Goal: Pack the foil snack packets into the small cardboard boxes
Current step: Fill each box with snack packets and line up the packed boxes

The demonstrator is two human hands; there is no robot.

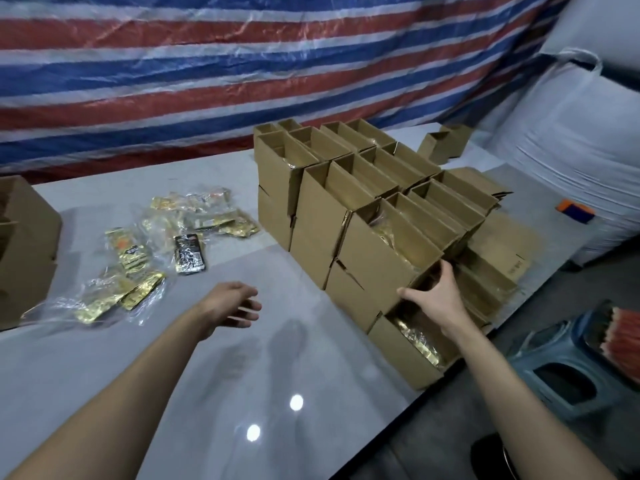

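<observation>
Several small open cardboard boxes (349, 188) stand stacked in two layers on the right half of the white table (270, 375). Gold foil shows inside some of them. My right hand (437, 296) grips the near corner of an upper-layer box (384, 258), thumb on its front face and fingers over the rim. Below it an open box (405, 355) holds a gold packet. My left hand (239, 304) hovers over the bare table with relaxed fingers, holding nothing. Loose gold foil snack packets (138, 261) in clear wrap, plus one black packet (189, 253), lie scattered at the left.
A larger cardboard box (24, 244) stands at the table's left edge. Flattened cardboard (502, 244) lies behind the stack, with two more small boxes (443, 143) at the far corner. A blue plastic stool (568, 372) and white sacks (585, 147) are on the right. A striped tarp hangs behind.
</observation>
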